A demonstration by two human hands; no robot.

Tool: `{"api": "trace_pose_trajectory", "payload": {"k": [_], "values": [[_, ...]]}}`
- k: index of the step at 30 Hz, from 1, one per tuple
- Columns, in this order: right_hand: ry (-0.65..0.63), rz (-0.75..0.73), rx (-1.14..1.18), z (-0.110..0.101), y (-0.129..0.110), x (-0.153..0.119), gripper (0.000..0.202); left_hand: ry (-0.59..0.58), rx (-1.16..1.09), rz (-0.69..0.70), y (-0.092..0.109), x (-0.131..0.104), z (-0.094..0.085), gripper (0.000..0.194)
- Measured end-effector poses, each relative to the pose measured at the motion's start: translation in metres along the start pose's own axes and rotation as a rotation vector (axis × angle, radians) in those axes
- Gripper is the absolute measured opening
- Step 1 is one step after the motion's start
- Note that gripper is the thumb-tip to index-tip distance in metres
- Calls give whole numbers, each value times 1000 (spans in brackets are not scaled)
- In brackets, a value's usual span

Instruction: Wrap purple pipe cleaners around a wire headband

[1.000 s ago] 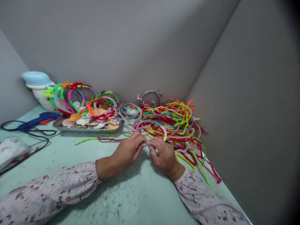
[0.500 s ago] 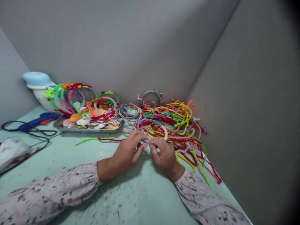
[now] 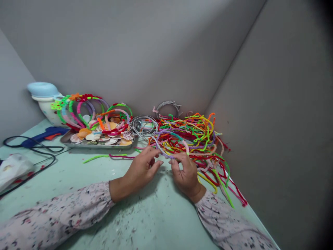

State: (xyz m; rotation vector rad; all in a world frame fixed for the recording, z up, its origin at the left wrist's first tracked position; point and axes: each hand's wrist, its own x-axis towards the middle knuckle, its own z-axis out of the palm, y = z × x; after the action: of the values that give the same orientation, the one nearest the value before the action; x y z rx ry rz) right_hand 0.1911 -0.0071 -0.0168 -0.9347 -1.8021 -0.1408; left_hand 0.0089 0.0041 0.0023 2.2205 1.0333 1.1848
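Note:
A ring wrapped in purple, teal and pink fuzzy stem (image 3: 185,146) is pinched near its lower edge by my right hand (image 3: 186,173). Its wrapping is purple where my fingertips meet it. My left hand (image 3: 143,168) is beside the ring's left side, thumb and forefinger apart, with nothing visible between them. Behind both hands lies a tangled pile of coloured fuzzy stems (image 3: 200,132). A green stem (image 3: 95,158) and a dark red stem (image 3: 121,157) lie left of my left hand.
A metal tray (image 3: 97,146) holds shells and colourful wrapped rings. Bare wire coils (image 3: 144,125) are beside it. On the left are a blue glue gun (image 3: 43,136), a black cable (image 3: 52,158), a white plastic bag (image 3: 15,166) and a blue-lidded container (image 3: 45,100).
The fingers of my left hand have parted from the ring. My right hand has shifted slightly right with the ring, whose loop now shows more fully.

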Motion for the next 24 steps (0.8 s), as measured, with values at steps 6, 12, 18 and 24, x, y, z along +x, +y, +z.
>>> {"api": "trace_pose_trajectory", "payload": {"k": [6, 12, 18, 24], "values": [[42, 66, -28, 2, 3, 0, 8, -28, 34, -30, 1, 0, -1, 18], [68, 145, 6, 3, 7, -1, 10, 32, 18, 85, 8, -4, -4, 27], [85, 272, 130, 2, 8, -3, 9, -13, 39, 227, 1, -4, -5, 27], [49, 198, 225, 0, -1, -5, 9, -94, 56, 91, -9, 2, -1, 24]]}}
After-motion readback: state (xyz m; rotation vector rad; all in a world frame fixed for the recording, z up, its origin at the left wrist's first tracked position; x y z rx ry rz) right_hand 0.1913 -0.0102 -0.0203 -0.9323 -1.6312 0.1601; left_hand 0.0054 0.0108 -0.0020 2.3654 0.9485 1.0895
